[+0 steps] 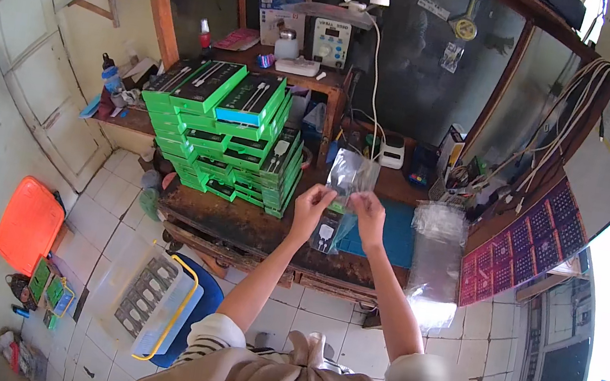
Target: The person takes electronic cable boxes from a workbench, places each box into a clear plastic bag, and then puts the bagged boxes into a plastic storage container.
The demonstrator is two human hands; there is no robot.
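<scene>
In front of me a clear plastic bag (350,172) hangs over the bench edge side of a blue mat (387,232), with a black and green charger box (327,232) in its lower part. My left hand (315,204) pinches the bag's left side between thumb and fingers. On the opposite side, my right hand (367,214) pinches the plastic in the same way. A tall stack of green and black boxes (218,136) stands left of my hands. To the right lies a pile of flat clear plastic bags (437,257).
Behind the mat are a white device (391,153) and a basket of tools (450,191). A power supply (330,43) stands on the raised shelf. On the lower left, a clear plastic bin (170,300) holds several packed boxes. Cables hang at the right.
</scene>
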